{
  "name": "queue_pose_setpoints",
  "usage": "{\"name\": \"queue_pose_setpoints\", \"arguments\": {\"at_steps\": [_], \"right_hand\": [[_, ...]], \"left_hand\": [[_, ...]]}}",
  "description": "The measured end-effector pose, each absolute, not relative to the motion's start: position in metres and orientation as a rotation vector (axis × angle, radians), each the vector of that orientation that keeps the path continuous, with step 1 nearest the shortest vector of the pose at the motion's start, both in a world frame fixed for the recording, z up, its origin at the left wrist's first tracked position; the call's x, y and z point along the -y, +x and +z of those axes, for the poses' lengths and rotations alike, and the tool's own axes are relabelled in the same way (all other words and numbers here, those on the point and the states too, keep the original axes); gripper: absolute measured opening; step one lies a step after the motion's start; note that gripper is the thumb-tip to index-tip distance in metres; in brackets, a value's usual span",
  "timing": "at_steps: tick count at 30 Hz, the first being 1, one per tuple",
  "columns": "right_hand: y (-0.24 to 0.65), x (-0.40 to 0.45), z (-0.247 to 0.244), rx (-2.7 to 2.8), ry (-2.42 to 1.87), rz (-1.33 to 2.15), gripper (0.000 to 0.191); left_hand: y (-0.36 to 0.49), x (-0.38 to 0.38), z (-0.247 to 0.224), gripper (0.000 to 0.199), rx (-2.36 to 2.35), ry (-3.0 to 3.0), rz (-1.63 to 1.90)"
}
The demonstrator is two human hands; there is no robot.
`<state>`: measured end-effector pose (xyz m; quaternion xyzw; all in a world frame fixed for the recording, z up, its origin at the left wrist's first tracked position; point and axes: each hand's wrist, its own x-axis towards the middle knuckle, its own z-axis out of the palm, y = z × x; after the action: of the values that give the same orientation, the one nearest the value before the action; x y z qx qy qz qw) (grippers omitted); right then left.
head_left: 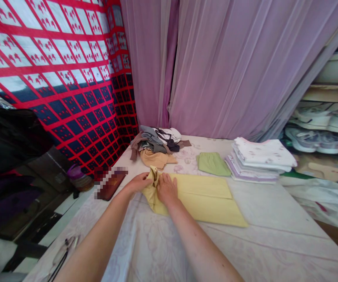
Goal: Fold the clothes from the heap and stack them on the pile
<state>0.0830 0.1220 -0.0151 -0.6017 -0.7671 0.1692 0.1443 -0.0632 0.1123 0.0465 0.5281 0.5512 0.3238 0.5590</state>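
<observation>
Yellow trousers (204,196) lie lengthwise on the bed, folded in half, one leg over the other. Their gathered waist end is bunched up at the left. My left hand (139,183) pinches that waist end from its left side, the thumb hidden in part. Pressed on the cloth just right of the bunched part is my right hand (167,188), its fingers stretched out and lying flat. Behind the trousers rest folded green shorts (213,164).
A heap of crumpled clothes (160,143) lies at the back, and a stack of folded white clothes (261,160) at the back right. A dark red phone-like object (110,187) sits by the left edge, glasses (64,250) at the front left. Shoes (316,141) fill shelves at right.
</observation>
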Motion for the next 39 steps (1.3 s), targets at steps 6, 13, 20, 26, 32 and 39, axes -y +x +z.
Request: {"name": "queue_pose_setpoints", "arguments": {"at_steps": [6, 13, 20, 26, 32, 39], "right_hand": [[0.109, -0.125, -0.012, 1.477, -1.41, 1.167, 0.042], [0.138, -0.14, 0.002, 1.174, -1.444, 1.504, 0.064], [0.152, -0.149, 0.0, 1.679, -1.726, 0.854, 0.043], [0.152, -0.143, -0.003, 1.804, -1.809, 0.727, 0.04], [0.15, -0.141, 0.011, 1.886, -1.772, 0.519, 0.045], [0.139, -0.153, -0.002, 2.492, -1.295, 0.558, 0.045]], "left_hand": [[-0.045, -0.104, 0.065, 0.049, -1.348, 1.356, 0.628], [-0.016, -0.094, 0.066, 0.06, -1.415, 1.36, 0.556], [0.001, -0.088, 0.023, 0.037, -1.533, 1.686, 0.794], [0.013, -0.069, -0.008, 0.054, -1.674, 2.252, 0.544], [0.014, -0.059, -0.018, 0.052, -1.685, 2.342, 0.265], [0.011, -0.061, -0.019, 0.056, -1.654, 2.366, 0.285]]}}
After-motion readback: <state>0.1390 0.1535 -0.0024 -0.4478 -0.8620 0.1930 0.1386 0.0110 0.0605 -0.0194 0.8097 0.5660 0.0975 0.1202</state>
